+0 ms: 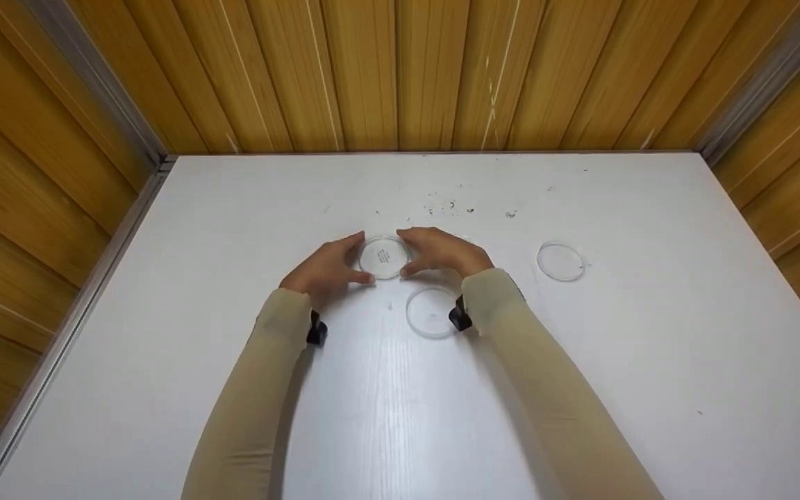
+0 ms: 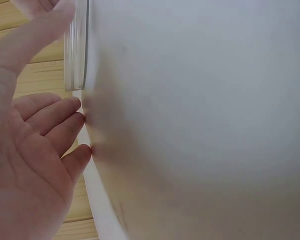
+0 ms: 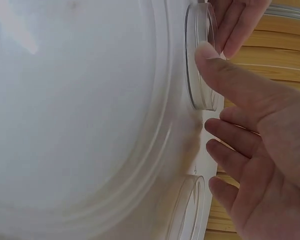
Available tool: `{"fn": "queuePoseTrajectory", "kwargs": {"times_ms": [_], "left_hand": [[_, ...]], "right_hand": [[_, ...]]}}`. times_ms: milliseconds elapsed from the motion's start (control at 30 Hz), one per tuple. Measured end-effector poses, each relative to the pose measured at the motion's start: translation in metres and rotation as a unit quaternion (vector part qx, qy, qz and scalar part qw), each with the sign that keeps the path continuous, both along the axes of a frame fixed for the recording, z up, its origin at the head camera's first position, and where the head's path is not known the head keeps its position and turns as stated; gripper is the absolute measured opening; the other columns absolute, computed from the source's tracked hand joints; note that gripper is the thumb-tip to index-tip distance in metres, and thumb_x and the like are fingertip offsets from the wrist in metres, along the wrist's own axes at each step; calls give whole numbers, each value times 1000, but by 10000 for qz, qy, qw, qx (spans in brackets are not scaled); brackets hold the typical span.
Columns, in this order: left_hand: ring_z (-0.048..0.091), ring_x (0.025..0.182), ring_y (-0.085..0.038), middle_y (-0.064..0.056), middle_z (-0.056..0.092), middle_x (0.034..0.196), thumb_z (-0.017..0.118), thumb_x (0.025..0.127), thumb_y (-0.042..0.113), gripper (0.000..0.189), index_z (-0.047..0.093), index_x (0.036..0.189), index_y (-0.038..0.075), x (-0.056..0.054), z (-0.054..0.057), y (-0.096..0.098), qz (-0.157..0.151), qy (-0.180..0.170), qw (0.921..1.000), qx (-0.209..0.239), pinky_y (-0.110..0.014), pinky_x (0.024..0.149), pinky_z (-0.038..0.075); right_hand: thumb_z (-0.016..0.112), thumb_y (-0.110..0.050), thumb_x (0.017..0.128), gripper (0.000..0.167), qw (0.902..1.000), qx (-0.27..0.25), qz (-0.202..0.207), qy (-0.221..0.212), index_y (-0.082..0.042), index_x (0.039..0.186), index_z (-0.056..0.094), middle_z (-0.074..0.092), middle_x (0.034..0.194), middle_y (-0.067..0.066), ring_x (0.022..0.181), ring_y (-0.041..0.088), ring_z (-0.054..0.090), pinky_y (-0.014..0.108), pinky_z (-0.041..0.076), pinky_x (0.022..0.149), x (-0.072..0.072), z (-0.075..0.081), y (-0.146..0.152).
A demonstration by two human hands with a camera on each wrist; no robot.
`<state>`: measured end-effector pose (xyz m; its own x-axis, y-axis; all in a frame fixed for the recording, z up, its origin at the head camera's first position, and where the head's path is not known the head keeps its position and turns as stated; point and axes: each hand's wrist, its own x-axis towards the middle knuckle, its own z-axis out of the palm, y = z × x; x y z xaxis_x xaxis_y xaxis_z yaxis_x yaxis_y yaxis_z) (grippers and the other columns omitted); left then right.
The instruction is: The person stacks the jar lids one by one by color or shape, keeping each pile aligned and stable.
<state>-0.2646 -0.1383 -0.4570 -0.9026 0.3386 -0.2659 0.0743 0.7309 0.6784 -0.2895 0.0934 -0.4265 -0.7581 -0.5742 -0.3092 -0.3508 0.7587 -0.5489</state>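
Observation:
Between both hands sits a clear round petri dish (image 1: 384, 257) with small dark print in its middle. My left hand (image 1: 330, 267) curves round its left side, thumb at the near rim and index finger at the far rim. From the other side my right hand (image 1: 445, 251) holds it the same way; its thumb (image 3: 208, 52) presses the dish's wall in the right wrist view. The other fingers (image 2: 65, 120) of the left hand hang just beneath the dish's edge in the left wrist view, close to the white table. A second clear dish (image 1: 412, 321) lies beside the right wrist, partly hidden by it.
Farther right on the white table (image 1: 650, 389) lies another clear round dish (image 1: 561, 262). Small dark marks (image 1: 469, 210) dot the tabletop beyond the hands. Wood-look panels (image 1: 400, 76) wall in the back and sides. In the right wrist view a clear rim (image 3: 192, 210) shows below the fingers.

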Motion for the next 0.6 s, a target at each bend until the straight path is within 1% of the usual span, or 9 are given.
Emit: {"fn": "queuePoseTrajectory", "kwargs": {"times_ms": [167, 367, 467, 533, 600], "left_hand": [[26, 146, -22, -6, 33, 156, 79, 80, 26, 86, 32, 151, 10, 1, 3, 2, -21, 60, 10000, 42, -38, 119, 22], [32, 143, -21, -5, 38, 153, 79, 80, 23, 81, 38, 148, 11, 2, 5, 2, 67, 123, 9999, 59, -36, 117, 26], [35, 142, -21, -6, 41, 151, 80, 79, 23, 79, 41, 146, 11, 3, 7, 1, 57, 137, 9999, 54, -37, 117, 28], [35, 142, -22, -8, 42, 151, 80, 78, 23, 79, 42, 146, 9, 4, 8, 0, -5, 171, 9998, 86, -38, 116, 28], [36, 141, -23, -8, 42, 150, 80, 78, 23, 79, 42, 145, 9, 5, 11, -1, -29, 190, 9998, 115, -39, 116, 28]], "right_hand": [[76, -22, 83, 82, 10000, -45, -64, -59, -9, 150, 32, 35, 155, 7, 145, 24, 28, 39, 21, 119, 0, -2, -6], [76, -19, 82, 79, 9999, -110, -24, 64, -7, 149, 34, 38, 153, 7, 143, 25, 31, 38, 23, 118, 1, -2, -9], [77, -17, 81, 78, 9996, -242, -10, 110, -7, 147, 38, 42, 150, 8, 141, 24, 35, 38, 26, 117, 3, -2, -8], [78, -15, 80, 76, 9993, -369, -4, 112, -6, 145, 41, 46, 148, 8, 138, 23, 39, 38, 29, 116, 3, -1, -8], [79, -15, 79, 76, 9988, -487, -58, 65, -7, 144, 43, 47, 147, 7, 137, 23, 40, 38, 29, 115, 4, 0, -7]]}}
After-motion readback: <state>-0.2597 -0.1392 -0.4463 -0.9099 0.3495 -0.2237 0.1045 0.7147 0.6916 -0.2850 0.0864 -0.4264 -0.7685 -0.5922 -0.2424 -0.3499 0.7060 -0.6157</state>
